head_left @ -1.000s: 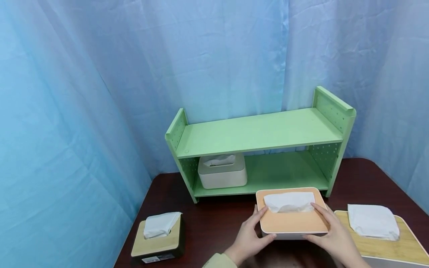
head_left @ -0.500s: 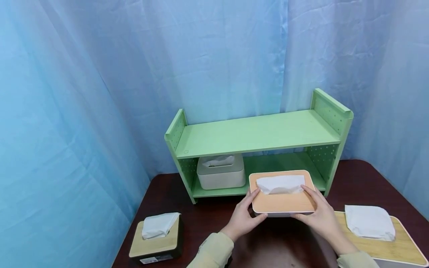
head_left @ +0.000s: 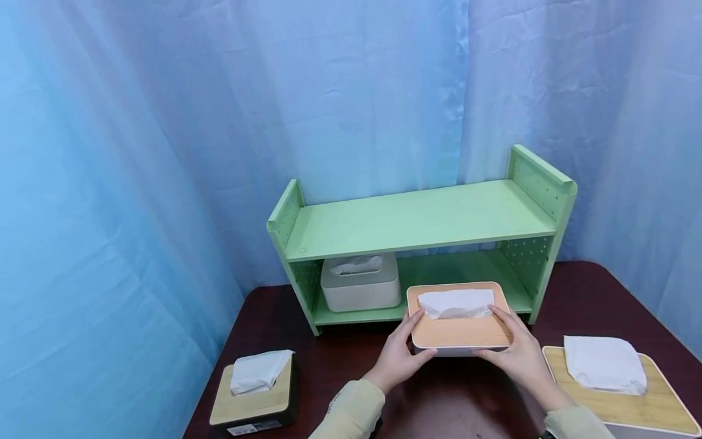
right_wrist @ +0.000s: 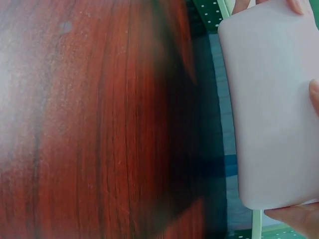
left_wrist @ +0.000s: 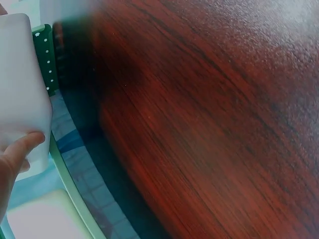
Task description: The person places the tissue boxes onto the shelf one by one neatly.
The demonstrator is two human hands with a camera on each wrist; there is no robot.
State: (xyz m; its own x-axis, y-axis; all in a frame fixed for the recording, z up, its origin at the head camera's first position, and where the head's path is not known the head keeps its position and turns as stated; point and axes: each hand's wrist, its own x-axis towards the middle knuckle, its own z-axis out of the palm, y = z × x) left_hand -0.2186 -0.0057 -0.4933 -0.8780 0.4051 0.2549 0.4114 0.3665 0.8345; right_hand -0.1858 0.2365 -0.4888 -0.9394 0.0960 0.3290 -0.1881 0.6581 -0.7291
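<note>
Both hands hold a tissue box (head_left: 460, 334) with a peach-coloured lid and white sides, a white tissue poking from its slot. The left hand (head_left: 396, 361) grips its left end and the right hand (head_left: 515, 358) its right end, thumbs at the near side. In the head view the box is in front of the green shelf's lower tier, overlapping its front edge. Its pale underside (right_wrist: 276, 109) faces the right wrist camera, off the table. In the left wrist view, left-hand fingers (left_wrist: 22, 148) press against the box; the rest of that hand is mostly cut off.
A green two-tier shelf (head_left: 422, 219) stands at the back of the dark wood table (head_left: 340, 360). A grey-and-white tissue box (head_left: 362, 296) sits at its lower left. A black tissue box with a wooden lid (head_left: 269, 405) lies at left, a larger wooden-lidded one (head_left: 614, 411) at right.
Over the past second both hands have carried the peach-lidded tissue box forward toward the shelf and slightly left. In the last half second it has barely moved.
</note>
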